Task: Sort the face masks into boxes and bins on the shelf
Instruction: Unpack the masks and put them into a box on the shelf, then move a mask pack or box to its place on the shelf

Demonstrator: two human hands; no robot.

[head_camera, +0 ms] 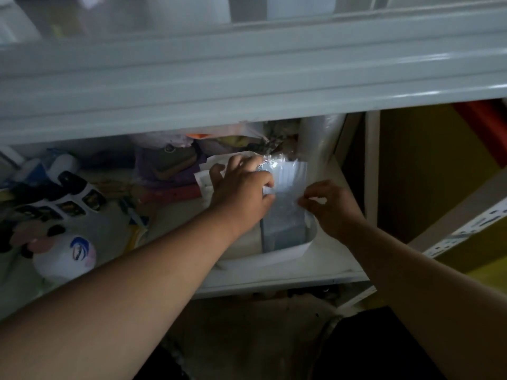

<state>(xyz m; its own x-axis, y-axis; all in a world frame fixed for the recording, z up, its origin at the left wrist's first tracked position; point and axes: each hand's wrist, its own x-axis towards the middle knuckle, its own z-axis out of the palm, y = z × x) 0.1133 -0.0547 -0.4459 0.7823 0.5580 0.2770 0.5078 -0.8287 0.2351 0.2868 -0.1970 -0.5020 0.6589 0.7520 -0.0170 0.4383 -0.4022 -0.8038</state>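
Grey-blue metal shelf [247,86] fills the top of the view, w/ a lower white shelf board [323,267] under it, dim and cluttered. On the board's left: a soft toy [64,255] w/ white head and black-and-pink patches, plus a heap of bags and packets further back, too dark to sort out. On the right sits a white bin [288,252], front rim toward the camera. In and over the bin: a clear plastic pack of blue face masks [285,212], tilted, top end glaring white. Left hand [241,190] lies on the pack's upper left, fingers curled over its edge, gripping it. Right hand [329,201] pinches the pack's right edge btwn thumb and fingertips. Both forearms reach in from below.
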